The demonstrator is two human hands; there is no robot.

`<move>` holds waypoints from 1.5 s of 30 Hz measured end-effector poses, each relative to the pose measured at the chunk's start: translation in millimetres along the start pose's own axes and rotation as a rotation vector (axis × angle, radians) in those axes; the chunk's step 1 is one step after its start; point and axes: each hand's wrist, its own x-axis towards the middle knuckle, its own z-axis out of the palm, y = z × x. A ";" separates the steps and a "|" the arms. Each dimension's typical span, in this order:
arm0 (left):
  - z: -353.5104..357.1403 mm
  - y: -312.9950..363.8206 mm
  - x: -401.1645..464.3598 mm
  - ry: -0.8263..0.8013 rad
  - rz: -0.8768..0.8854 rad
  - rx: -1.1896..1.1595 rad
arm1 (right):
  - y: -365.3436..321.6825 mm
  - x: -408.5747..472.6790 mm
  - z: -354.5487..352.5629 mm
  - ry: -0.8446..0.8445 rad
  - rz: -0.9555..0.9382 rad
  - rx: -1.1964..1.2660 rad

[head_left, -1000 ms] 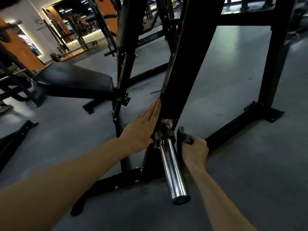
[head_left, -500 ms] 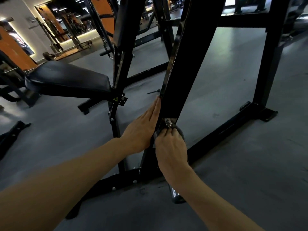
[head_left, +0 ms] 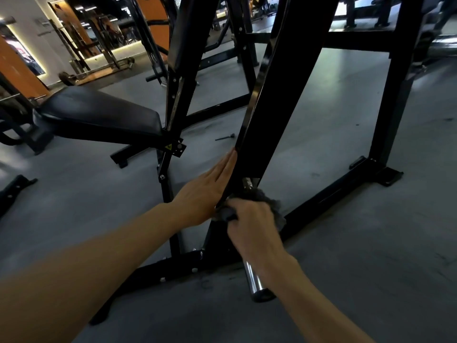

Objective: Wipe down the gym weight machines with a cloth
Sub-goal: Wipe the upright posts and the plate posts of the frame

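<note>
Clenched around a dark grey cloth [head_left: 273,206], the right hand [head_left: 252,233] works the top of the chrome weight peg [head_left: 256,280] at about five o'clock. Flat-fingered, the left hand [head_left: 205,191] braces the black upright [head_left: 277,107] at centre. Progress looks early: the bench pad [head_left: 99,115] at ten o'clock and the farther frames presumably await wiping.

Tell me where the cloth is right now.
In the head view the cloth sits low, just right of centre, bunched in the right hand over the top of the chrome bar, at the foot of the black beam.
</note>
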 end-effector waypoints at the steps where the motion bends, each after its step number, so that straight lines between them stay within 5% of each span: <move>1: -1.3 -3.0 -2.3 0.010 0.007 0.063 | 3.1 1.0 -6.3 0.116 0.073 0.015; 5: -4.3 -5.1 -17.7 0.234 0.217 0.531 | 37.3 -1.2 -22.4 0.364 0.418 0.221; 9: -6.5 12.7 -9.6 0.082 0.482 0.970 | 63.5 -0.6 13.0 0.298 0.650 0.774; 13: -27.0 36.3 27.8 -0.079 0.476 1.169 | 74.7 6.3 30.9 0.275 0.570 1.084; 18: -48.0 63.3 68.1 -0.262 0.540 1.301 | 74.9 8.4 45.5 0.273 0.754 1.384; 24: -53.0 52.3 79.8 -0.229 0.696 1.245 | 85.0 19.3 49.6 0.094 0.874 1.307; 32: -48.8 50.0 88.7 -0.209 0.751 1.183 | 80.1 18.6 31.8 0.236 0.497 1.072; 42: -37.8 23.2 71.4 -0.046 0.705 1.227 | 102.5 43.3 0.2 -0.060 0.361 0.623; 45: -32.4 12.0 55.3 -0.002 0.650 1.214 | 90.8 39.8 -18.7 -0.032 0.274 0.465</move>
